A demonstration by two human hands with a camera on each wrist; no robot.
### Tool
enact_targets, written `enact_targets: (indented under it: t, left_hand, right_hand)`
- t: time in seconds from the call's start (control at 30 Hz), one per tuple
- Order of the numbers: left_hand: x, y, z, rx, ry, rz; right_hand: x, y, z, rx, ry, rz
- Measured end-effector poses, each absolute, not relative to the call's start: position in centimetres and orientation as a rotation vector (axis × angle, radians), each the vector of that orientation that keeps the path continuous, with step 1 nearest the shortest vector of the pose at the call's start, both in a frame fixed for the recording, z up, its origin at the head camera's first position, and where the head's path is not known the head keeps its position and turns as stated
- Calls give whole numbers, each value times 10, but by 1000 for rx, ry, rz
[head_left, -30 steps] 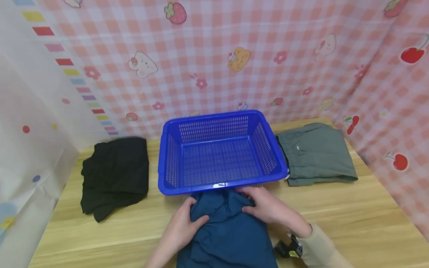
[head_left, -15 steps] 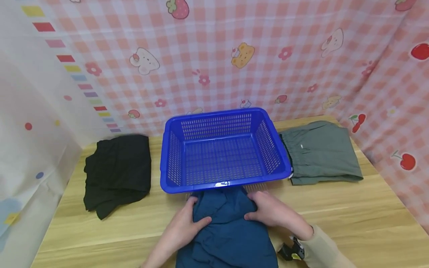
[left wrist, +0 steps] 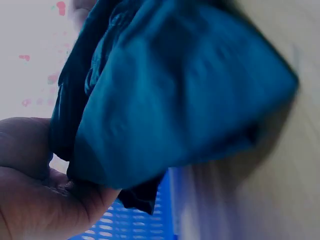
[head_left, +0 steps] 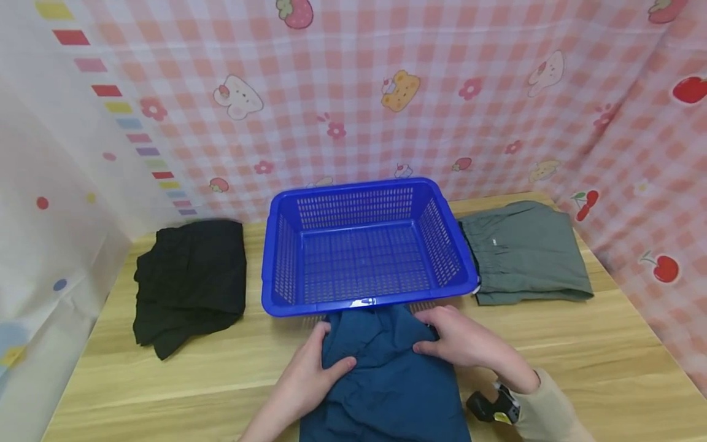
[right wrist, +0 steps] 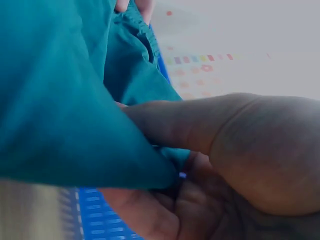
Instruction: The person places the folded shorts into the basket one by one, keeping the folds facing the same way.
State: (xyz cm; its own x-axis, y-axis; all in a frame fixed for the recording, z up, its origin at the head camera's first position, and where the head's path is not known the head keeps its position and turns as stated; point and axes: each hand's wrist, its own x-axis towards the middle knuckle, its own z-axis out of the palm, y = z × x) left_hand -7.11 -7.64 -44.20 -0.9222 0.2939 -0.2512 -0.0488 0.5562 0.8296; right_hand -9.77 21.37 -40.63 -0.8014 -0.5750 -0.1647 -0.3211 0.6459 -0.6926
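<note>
In the head view, dark blue elastic-waist pants (head_left: pixel 392 380), folded, lie in front of the basket, their far end close under its near rim. My left hand (head_left: pixel 312 368) grips their left edge, thumb on top of the cloth. My right hand (head_left: pixel 464 337) pinches the right edge near the far corner. The left wrist view shows the folded pants (left wrist: pixel 175 95) between my left thumb and fingers, hanging partly over the wood. Gathered waistband cloth shows at the top of the pants (right wrist: pixel 135 40) in the right wrist view, with my right thumb (right wrist: pixel 175 120) over the fold.
A blue plastic basket (head_left: pixel 364 301) with slotted sides stands at the back middle, nothing inside. Folded black clothing (head_left: pixel 190 282) lies left of it, a folded grey-green garment (head_left: pixel 527 255) right. A black device (head_left: pixel 494 405) sits by the right sleeve. Patterned cloth (head_left: pixel 353 92) hangs behind.
Both hands and the dark blue pants have shifted slightly to the right, still held at both edges. The head view has moved a little; the basket and other garments stay put.
</note>
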Motion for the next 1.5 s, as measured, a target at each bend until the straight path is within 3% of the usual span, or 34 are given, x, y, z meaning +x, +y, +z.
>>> enact_targets:
  t: [0.23,0.5,0.97,1.2,1.5]
  left_hand:
    - [-60,-73,-421,273,2343,1351]
    - [-53,-75,-406,174,2409,1505]
    - [-55,-76,-390,-47,2311,1995]
    - [-62,-77,-379,-16,2398,2090]
    - [-80,-80,-361,-10,2364,2261]
  right_hand:
    - [-95,228,-393,-812,2324,-1019]
    - [-91,237,-378,-817,2337,-1172]
    - [-83,209,-377,-341,2361,-1869]
    - [-84,186,-368,-115,2379,-2122]
    - [-95,179,-346,-74,2016,-2286]
